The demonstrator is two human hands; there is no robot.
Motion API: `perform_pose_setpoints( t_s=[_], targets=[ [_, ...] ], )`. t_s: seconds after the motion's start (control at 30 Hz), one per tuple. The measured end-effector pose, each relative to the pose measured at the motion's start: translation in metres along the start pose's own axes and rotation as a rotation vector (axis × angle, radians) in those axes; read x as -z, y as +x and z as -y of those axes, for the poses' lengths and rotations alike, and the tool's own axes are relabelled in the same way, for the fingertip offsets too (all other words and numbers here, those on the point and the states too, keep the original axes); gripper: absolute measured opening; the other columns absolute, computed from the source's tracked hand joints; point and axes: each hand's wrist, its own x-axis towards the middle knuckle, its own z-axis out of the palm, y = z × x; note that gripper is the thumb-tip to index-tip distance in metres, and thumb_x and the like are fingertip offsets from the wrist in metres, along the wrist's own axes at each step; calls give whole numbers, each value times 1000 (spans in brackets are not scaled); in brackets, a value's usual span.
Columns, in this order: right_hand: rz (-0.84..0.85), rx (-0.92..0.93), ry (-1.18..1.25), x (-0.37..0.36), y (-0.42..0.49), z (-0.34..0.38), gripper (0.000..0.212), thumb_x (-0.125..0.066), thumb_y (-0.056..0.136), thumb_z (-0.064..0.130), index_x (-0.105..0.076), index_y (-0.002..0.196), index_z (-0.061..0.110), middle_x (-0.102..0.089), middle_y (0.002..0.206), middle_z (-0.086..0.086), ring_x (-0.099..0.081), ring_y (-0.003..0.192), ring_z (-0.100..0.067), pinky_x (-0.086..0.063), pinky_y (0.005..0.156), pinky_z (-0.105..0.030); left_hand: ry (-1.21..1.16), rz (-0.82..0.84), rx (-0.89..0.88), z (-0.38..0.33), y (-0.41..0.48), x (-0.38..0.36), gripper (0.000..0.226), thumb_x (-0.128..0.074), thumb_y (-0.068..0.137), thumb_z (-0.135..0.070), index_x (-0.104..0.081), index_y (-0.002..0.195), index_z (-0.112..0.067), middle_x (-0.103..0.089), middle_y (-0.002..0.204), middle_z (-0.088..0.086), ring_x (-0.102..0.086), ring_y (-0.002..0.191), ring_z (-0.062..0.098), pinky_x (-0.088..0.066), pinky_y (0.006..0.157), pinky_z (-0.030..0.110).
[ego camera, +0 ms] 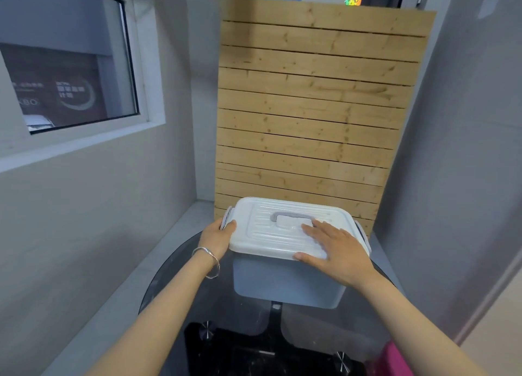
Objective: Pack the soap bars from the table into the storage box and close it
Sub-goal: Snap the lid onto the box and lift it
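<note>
The storage box (285, 279) sits low in the centre of the frame on the glass table (175, 285), with its lid (271, 226) on and no soap bars showing outside it. My right hand (336, 251) lies flat on the lid, fingers spread wide, I judge to press it level. My left hand (217, 238) curls round the lid's left end by the latch (227, 216), steadying that side.
</note>
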Motion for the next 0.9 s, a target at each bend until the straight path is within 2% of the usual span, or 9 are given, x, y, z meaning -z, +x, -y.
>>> perform_pose_setpoints(
  t_s=[0.1,0.23,0.33,0.43,0.5,0.53,0.57,0.73,0.9],
  targets=[
    [-27,14,-5,1,-2,1,82,-35,74,80,-31,145,40,-22,158,12,-19,146,-10,-14,120,-35,236,27,-44,-5,1,2,27,-37,92,-26,-59,95,-11,-65,107,20,-58,91,33,-44,78,35],
    [-172,-11,32,4,-13,-4,89,-27,69,85,-32,145,38,-17,159,11,-6,149,-12,1,121,-41,458,25,-103,-8,-8,1,53,-36,90,-49,-42,129,-13,-48,136,13,-45,121,32,-38,97,39],
    [-266,-141,180,-2,-31,-21,96,-27,61,90,-33,143,40,-9,160,11,-2,149,-17,-8,120,-42,552,21,-409,-10,-25,-6,78,-34,74,-74,-29,138,-30,-34,148,-4,-23,138,25,-29,108,41],
    [-224,-182,410,-11,-43,-31,88,-46,57,86,-36,136,50,-6,159,15,-9,148,-11,-24,110,-17,811,103,-550,-10,-28,-14,89,-28,60,-88,-25,138,-44,-17,155,-13,-2,145,16,-10,117,43],
    [-249,-183,472,-16,-42,-30,74,-54,55,80,-39,125,59,-12,158,13,-12,146,-8,-30,88,5,928,127,-571,-7,-24,-17,92,-25,55,-92,-29,136,-47,-21,154,-13,-4,145,16,-3,117,44],
    [-266,-186,487,-18,-40,-29,69,-55,55,79,-40,120,62,-15,157,12,-13,145,-7,-34,78,7,959,120,-579,-5,-21,-18,93,-25,53,-93,-32,134,-47,-25,153,-13,-11,144,16,-3,117,44],
    [-278,-186,496,-19,-37,-29,65,-56,54,79,-41,116,64,-17,156,12,-14,144,-6,-35,76,4,969,102,-588,-4,-16,-19,93,-25,51,-93,-35,132,-47,-31,150,-13,-18,142,15,-4,117,42],
    [-318,-187,511,-28,-12,-33,70,-54,55,81,-50,120,54,-19,155,10,-13,145,-9,-39,108,-36,917,110,-568,-2,21,-22,97,-26,45,-95,-39,129,-47,-36,147,-14,-28,138,13,-6,115,40],
    [-299,-216,540,-32,23,-32,68,-64,64,69,-53,126,44,-18,155,8,-9,145,-10,-30,114,-37,906,177,-494,-8,57,-22,90,-36,50,-90,-37,130,-48,-33,149,-12,-26,139,14,-18,112,38]
  ],
)
